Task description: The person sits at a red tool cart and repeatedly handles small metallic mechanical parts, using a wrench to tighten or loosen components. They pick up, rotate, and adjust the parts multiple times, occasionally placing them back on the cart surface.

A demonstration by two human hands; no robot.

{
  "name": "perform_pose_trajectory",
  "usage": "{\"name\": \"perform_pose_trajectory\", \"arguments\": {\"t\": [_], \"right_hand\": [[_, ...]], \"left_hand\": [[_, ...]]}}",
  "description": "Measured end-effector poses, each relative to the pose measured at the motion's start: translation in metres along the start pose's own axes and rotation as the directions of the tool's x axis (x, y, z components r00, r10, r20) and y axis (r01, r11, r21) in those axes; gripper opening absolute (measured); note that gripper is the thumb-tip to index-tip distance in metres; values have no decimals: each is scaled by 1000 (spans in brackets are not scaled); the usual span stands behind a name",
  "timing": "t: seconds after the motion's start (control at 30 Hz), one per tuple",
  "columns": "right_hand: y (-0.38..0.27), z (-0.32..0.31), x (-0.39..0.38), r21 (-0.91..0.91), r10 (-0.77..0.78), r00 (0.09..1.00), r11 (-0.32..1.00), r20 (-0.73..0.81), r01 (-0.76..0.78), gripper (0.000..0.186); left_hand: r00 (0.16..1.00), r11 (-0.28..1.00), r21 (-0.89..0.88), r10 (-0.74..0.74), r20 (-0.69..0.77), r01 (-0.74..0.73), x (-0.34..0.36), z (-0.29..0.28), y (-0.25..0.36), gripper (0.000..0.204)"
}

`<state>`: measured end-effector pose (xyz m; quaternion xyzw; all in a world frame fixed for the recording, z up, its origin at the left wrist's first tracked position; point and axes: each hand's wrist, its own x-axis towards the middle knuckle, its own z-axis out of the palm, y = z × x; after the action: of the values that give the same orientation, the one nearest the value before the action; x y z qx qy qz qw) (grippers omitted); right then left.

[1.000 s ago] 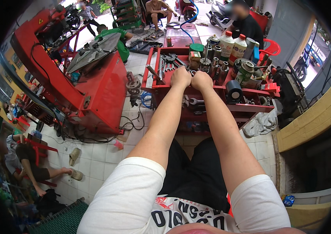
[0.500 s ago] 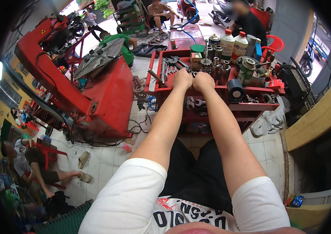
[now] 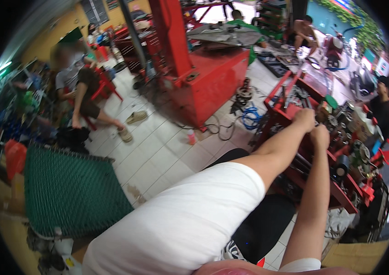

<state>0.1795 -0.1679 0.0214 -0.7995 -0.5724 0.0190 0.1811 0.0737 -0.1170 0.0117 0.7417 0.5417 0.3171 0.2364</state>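
Note:
Side by side, my left hand (image 3: 305, 120) and my right hand (image 3: 319, 136) reach over the front edge of a red tool cart (image 3: 277, 117). Fingers on both are curled closed, knuckles toward me. Whatever they grip is hidden behind the fists. Several wrenches (image 3: 297, 96) lie in the cart's top tray beyond my left hand. A green lid (image 3: 331, 101) shows past the hands. To the right of my right hand stand metal cylinders and cans, with a dark round-ended cylinder (image 3: 341, 165) at the cart's near edge.
Left of the cart stands a large red machine (image 3: 213, 82), with a coiled blue hose (image 3: 251, 118) and cables on the tiles. A pink bottle (image 3: 191, 136) and a pair of clogs (image 3: 136, 117) are on the floor. A green mesh seat (image 3: 73, 190) and a seated person are farther left.
My view has swung to the left, so the cart and both hands appear farther right. The hands stay close together over the cart's front edge, still closed.

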Motion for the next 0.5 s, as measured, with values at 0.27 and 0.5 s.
{"name": "perform_pose_trajectory", "arguments": {"t": [0.27, 0.5], "right_hand": [[25, 32, 26, 19, -122, 990, 992, -65, 123, 52], [27, 20, 24, 41, -97, 995, 994, -3, 97, 54]], "left_hand": [[996, 995, 37, -90, -26, 91, 5, 7, -4, 25], [995, 995, 56, -88, 45, 85, 8, 13, 1, 31]]}}
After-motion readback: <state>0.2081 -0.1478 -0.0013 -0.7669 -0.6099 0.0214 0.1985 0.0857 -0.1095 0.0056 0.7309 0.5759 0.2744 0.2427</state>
